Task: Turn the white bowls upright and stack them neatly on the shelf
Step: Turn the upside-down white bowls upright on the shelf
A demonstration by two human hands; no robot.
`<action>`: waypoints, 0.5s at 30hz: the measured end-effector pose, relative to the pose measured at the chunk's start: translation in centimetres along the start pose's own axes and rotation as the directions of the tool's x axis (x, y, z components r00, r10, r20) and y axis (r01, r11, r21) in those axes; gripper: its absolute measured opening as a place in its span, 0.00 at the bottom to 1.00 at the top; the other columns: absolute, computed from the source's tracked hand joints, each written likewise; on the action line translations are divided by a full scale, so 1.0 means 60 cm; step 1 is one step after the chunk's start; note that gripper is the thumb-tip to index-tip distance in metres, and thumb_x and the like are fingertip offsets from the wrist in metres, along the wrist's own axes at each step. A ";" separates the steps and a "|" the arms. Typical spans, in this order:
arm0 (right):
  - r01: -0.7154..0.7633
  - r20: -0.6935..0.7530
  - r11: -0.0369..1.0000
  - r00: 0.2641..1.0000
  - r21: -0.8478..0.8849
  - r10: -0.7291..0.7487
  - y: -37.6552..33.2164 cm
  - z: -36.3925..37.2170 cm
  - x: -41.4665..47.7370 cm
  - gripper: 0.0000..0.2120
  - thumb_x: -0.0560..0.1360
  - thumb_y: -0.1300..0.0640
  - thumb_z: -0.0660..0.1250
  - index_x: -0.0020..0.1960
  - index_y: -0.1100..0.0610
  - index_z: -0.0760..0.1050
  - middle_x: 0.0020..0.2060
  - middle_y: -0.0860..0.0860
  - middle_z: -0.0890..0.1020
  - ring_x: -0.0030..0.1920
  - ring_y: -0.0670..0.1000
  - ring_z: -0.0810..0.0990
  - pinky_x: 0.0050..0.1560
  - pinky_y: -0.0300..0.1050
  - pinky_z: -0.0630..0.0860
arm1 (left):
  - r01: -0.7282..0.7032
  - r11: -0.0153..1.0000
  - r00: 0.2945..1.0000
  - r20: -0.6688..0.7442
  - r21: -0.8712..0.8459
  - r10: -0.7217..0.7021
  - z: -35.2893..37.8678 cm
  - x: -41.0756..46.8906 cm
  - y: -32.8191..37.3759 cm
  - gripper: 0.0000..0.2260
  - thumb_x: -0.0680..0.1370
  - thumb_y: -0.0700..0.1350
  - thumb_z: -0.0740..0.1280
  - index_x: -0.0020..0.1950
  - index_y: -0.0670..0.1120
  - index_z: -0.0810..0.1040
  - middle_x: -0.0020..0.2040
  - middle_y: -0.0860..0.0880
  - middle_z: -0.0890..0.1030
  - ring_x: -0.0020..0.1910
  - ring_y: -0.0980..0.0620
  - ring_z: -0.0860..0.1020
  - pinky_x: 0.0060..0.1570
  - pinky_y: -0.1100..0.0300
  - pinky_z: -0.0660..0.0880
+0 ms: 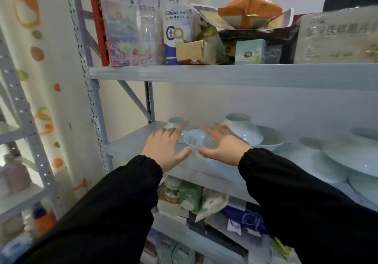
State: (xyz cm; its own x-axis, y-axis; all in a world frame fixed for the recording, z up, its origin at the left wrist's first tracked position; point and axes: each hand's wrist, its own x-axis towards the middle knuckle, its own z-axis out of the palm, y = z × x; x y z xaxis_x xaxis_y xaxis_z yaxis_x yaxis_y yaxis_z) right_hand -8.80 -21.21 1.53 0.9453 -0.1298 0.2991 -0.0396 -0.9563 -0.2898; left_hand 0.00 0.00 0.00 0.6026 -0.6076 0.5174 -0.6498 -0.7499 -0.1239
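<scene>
A white bowl [195, 140] stands upright on the middle shelf [126, 148], between my two hands. My left hand [164, 148] lies against its left side and my right hand [224, 144] against its right side. Both have their fingers spread, and the thumbs touch the bowl low at the front. Behind my left hand a small white bowl [175, 122] sits upside down. A larger bowl [242, 127] sits upside down behind my right hand, with an upright bowl [271, 138] to its right. More white bowls [321, 158] lie upside down further right.
The upper shelf [225, 74] hangs low over the bowls and carries boxes and packets. A grey perforated upright [90, 83] borders the left end. Cartons and bags fill the lower shelf [184, 198]. A second rack [18, 108] stands at the far left.
</scene>
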 end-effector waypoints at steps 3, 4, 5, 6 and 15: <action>0.058 0.120 0.998 0.991 0.016 -0.060 0.044 0.039 0.102 0.44 0.69 0.26 0.60 0.79 0.38 0.48 0.81 0.49 0.49 0.80 0.52 0.45 0.78 0.53 0.51 | 0.125 0.992 0.992 0.017 -0.027 -0.125 0.079 0.056 -0.025 0.37 0.75 0.70 0.44 0.81 0.54 0.50 0.73 0.47 0.70 0.67 0.45 0.68 0.64 0.49 0.66; 0.059 0.135 0.998 0.989 -0.002 -0.059 0.041 0.039 0.100 0.44 0.70 0.27 0.61 0.79 0.38 0.48 0.81 0.49 0.48 0.80 0.52 0.45 0.78 0.53 0.51 | 0.137 0.990 0.991 0.012 -0.035 -0.137 0.084 0.056 -0.030 0.38 0.75 0.70 0.45 0.81 0.54 0.50 0.73 0.47 0.70 0.68 0.45 0.68 0.65 0.49 0.66; 0.061 0.130 0.998 0.990 0.002 -0.061 0.037 0.046 0.107 0.44 0.70 0.27 0.60 0.79 0.39 0.48 0.81 0.49 0.48 0.80 0.53 0.45 0.78 0.53 0.51 | 0.145 0.989 0.989 0.027 -0.028 -0.144 0.086 0.053 -0.036 0.38 0.75 0.70 0.45 0.81 0.54 0.50 0.73 0.47 0.70 0.69 0.45 0.67 0.66 0.49 0.65; 0.067 0.123 0.998 0.990 0.008 -0.068 0.036 0.052 0.112 0.44 0.70 0.27 0.60 0.79 0.39 0.48 0.81 0.50 0.48 0.80 0.53 0.45 0.78 0.53 0.51 | 0.144 0.989 0.989 0.028 -0.027 -0.144 0.090 0.052 -0.038 0.38 0.74 0.70 0.45 0.81 0.54 0.50 0.74 0.47 0.69 0.70 0.45 0.67 0.66 0.49 0.65; 0.103 0.099 0.995 0.990 0.008 -0.104 -0.008 0.072 0.157 0.41 0.72 0.31 0.62 0.79 0.40 0.50 0.80 0.54 0.52 0.80 0.56 0.47 0.76 0.54 0.53 | 0.098 0.993 0.995 0.003 -0.060 -0.098 0.122 0.078 -0.111 0.35 0.77 0.70 0.48 0.80 0.55 0.52 0.73 0.48 0.71 0.70 0.45 0.68 0.66 0.48 0.66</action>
State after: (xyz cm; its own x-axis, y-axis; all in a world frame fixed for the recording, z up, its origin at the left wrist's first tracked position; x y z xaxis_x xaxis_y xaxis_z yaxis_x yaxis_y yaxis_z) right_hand 1.53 -20.83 0.53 0.9717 -0.0034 0.2361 0.0608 -0.9625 -0.2642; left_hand 10.51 0.23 -2.96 0.6647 -0.5317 0.5249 -0.6140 -0.7890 -0.0217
